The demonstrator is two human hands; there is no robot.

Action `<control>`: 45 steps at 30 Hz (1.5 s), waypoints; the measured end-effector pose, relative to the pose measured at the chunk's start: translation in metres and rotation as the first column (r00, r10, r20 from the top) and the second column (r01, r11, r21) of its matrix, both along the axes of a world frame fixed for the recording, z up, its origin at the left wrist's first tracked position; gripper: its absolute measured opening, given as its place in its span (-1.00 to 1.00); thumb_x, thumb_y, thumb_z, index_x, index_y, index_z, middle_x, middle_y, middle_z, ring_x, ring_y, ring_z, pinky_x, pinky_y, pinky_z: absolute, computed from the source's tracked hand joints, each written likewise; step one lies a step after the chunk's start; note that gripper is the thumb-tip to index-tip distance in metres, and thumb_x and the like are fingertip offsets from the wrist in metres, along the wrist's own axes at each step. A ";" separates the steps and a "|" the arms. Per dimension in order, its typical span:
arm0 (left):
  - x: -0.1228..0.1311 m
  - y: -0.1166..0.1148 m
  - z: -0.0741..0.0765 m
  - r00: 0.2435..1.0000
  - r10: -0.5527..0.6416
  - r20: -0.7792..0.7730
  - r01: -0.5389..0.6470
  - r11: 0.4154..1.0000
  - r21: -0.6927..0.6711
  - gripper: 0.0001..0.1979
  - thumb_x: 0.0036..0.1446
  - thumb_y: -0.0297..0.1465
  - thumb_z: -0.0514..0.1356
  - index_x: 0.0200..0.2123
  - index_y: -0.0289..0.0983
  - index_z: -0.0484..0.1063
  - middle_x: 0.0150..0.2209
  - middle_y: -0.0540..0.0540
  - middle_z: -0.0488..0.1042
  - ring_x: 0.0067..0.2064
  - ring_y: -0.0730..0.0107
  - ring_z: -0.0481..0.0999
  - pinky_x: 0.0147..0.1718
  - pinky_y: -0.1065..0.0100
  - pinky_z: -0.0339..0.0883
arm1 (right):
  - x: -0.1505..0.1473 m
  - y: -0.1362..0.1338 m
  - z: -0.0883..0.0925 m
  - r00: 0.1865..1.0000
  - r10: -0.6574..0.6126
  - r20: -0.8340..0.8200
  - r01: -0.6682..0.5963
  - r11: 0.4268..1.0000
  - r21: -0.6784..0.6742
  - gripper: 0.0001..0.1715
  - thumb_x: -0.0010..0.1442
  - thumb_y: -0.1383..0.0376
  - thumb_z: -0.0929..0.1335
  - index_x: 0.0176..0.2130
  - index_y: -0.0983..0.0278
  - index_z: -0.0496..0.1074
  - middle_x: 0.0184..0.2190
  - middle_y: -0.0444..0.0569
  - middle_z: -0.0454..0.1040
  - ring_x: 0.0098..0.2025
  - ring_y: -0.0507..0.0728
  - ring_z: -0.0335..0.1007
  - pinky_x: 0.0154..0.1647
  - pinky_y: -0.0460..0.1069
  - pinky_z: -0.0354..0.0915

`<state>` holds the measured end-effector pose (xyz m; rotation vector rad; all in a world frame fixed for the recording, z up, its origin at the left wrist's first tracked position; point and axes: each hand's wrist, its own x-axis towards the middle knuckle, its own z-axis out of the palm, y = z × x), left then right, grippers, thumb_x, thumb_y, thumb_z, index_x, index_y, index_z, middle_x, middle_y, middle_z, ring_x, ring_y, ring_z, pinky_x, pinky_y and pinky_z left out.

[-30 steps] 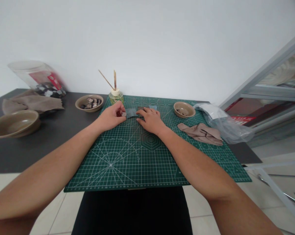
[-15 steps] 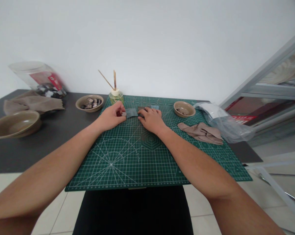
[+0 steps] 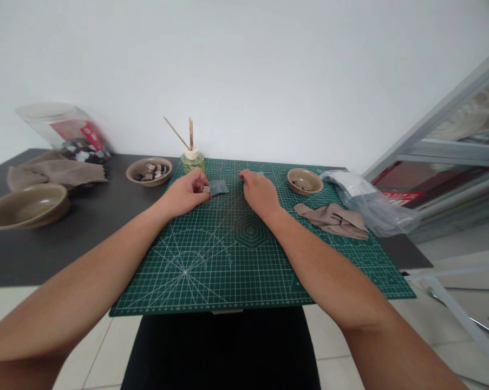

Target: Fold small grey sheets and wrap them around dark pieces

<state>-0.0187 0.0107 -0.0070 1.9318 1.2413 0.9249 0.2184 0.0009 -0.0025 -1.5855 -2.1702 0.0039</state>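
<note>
My left hand is closed in a pinch around a small pale brown chip. Right beside those fingertips, a flat grey square sheet lies on the green cutting mat. My right hand is curled closed over the mat, to the right of the grey sheet and apart from it. Whatever may be between its fingers is hidden. A bit of light blue sheet shows just behind the right knuckles.
Small chips fill a bowl on the left; another bowl stands right. Further about are a reed diffuser, brown cloth, plastic bag, large bowl, second cloth and clear jar.
My right hand has drawn right, away from the grey sheet, and its fingers have curled in. The dark sheet formerly under it no longer shows. My left hand has barely moved.
</note>
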 end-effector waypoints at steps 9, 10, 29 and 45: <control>0.009 -0.003 0.001 0.976 -0.154 0.157 0.175 0.976 -0.130 -0.73 -0.01 -0.32 0.36 -0.25 -0.20 0.37 -0.54 0.10 0.38 -0.49 0.40 0.43 -0.43 0.33 0.34 | 0.000 -0.008 0.004 0.950 0.091 -0.299 -0.046 0.987 0.151 -0.62 0.35 0.35 0.26 0.09 0.23 0.51 0.03 0.05 0.62 0.02 0.20 0.53 0.14 0.08 0.36; 0.009 -0.003 0.000 0.974 -0.155 0.168 0.178 0.974 -0.137 -0.71 0.01 -0.30 0.36 -0.22 -0.20 0.38 -0.52 0.09 0.42 -0.48 0.39 0.46 -0.41 0.31 0.38 | -0.001 -0.009 0.004 0.943 0.115 -0.314 -0.070 0.986 0.153 -0.64 0.33 0.35 0.28 0.06 0.23 0.52 0.01 0.04 0.63 0.00 0.19 0.54 0.12 0.07 0.36; 0.012 -0.009 0.004 0.936 -0.151 0.318 0.219 0.957 -0.189 -0.70 0.02 -0.40 0.37 -0.21 -0.22 0.35 -0.46 0.04 0.58 -0.39 0.34 0.62 -0.29 0.24 0.54 | -0.017 -0.019 -0.007 0.765 0.393 -0.510 -0.411 0.908 0.083 -0.79 0.33 0.28 0.36 -0.09 0.24 0.58 -0.14 -0.03 0.66 -0.13 0.11 0.59 -0.06 0.00 0.45; 0.014 -0.012 0.006 0.923 0.021 0.384 0.101 0.950 -0.294 -0.63 -0.15 -0.29 0.53 -0.31 -0.29 0.51 -0.42 -0.06 0.68 -0.32 0.29 0.71 -0.16 0.22 0.65 | -0.020 -0.021 -0.009 0.865 0.459 -0.204 -0.420 0.884 0.206 -0.55 0.41 0.41 0.27 0.20 0.22 0.53 0.19 -0.03 0.58 0.23 0.11 0.53 0.29 0.08 0.41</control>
